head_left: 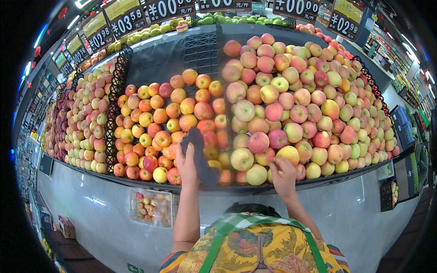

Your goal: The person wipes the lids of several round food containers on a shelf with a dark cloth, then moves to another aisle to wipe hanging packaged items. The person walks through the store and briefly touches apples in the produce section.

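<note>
My left hand (187,163) holds a bunched dark cloth (201,160) upright in front of a clear upright divider (225,102). The cloth hides part of the redder apples (162,138) behind it. My right hand (284,172) is raised at the front edge of the paler apple pile (317,123), its fingers bent together near a yellow apple (287,155). I cannot tell whether those fingers touch the apple, and I see nothing held in them.
A black lattice divider (117,109) bounds the redder apples on the left, with more fruit beyond. Price signs (170,8) hang over the far side. On the floor at lower left stands a crate of apples (152,208), partly under clear plastic. A cardboard box (66,227) sits farther left.
</note>
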Demonstrator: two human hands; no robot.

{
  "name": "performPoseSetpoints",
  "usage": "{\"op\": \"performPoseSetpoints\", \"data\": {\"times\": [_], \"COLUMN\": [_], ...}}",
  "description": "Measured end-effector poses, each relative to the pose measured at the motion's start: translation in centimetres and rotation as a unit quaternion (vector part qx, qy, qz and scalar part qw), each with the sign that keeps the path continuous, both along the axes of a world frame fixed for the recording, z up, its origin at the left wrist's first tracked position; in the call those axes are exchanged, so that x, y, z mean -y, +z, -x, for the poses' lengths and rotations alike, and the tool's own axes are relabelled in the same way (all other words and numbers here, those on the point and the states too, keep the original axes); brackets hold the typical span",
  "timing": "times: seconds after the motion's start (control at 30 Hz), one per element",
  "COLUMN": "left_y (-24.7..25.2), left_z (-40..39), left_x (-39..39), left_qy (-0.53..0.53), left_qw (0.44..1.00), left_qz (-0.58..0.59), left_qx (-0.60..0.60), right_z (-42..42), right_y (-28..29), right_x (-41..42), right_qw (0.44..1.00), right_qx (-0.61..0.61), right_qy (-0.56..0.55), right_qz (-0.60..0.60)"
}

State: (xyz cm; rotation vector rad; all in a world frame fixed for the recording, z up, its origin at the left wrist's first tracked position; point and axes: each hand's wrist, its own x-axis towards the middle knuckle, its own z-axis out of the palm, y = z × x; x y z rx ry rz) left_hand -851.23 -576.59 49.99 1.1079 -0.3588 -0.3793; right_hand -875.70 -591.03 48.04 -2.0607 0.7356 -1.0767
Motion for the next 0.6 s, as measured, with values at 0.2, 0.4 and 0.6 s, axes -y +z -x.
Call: {"op": "performPoseSetpoints", "data": {"times": [0.2, 0.4, 0.6], "left_y": [-1.9, -3.6, -1.5], "left_z": [-3.7, -4.0, -0.6], "left_x": [2.4, 3.8, 3.2], "left_qy": [0.108, 0.064, 0.135], "left_qw": [0.755, 0.834, 0.774], "left_qz": [-0.35, -0.322, -0.244], "left_qx": [0.544, 0.444, 0.568], "right_z": [-4.5, -5.1, -5.3], "right_y": [0.4, -0.1, 1.1], "right_x": [1.9, 3.4, 4.1], "right_qw": [0.982, 0.958, 0.947], "right_qx": [-0.037, -0.158, -0.219], "right_qy": [-0.056, -0.012, 0.019], "right_qz": [0.178, 0.237, 0.235]}}
